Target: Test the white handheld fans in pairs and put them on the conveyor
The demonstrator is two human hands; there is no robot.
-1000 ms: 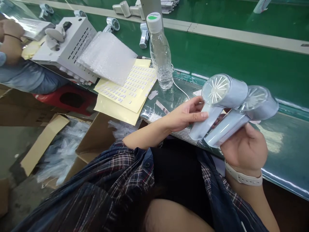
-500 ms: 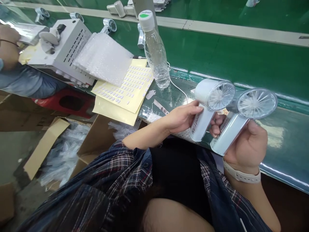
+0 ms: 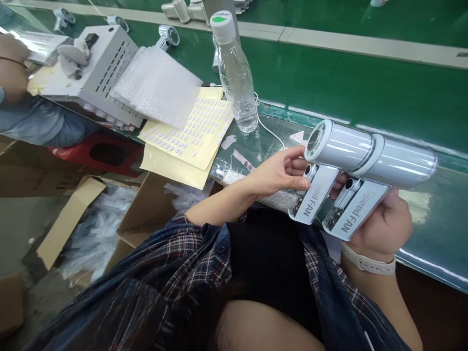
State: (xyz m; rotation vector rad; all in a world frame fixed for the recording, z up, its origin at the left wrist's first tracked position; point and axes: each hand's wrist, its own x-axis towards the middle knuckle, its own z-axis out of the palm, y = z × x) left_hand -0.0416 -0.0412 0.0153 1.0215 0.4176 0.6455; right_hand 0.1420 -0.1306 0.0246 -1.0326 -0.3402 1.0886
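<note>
Two light blue handheld fans are side by side above the table's edge. My left hand [image 3: 280, 173] is closed on the left fan [image 3: 320, 183], its thumb on the handle's near edge and its other fingers partly behind. The right fan [image 3: 373, 204] is in my right hand [image 3: 389, 222], which wraps its handle from behind; some of those fingertips show between the two handles. Both barrels point right, and the left one's round end faces left. "Speed FAN" lettering and an open slot with dark parts show on each handle.
A water bottle [image 3: 237, 80] stands beside yellow sticker sheets [image 3: 204, 126] and bubble-wrap pouches [image 3: 157, 83]. A white slotted metal box [image 3: 106, 63] is farther left, near another person's arm [image 3: 12, 68]. Cartons [image 3: 142, 214] with clear plastic are below. More fans [image 3: 168, 36] lie on the green belt.
Both fans have been turned in my hands. Their spoked round ends faced me before; now the barrels lie sideways and the slotted handle sides show. My left thumb has shifted lower.
</note>
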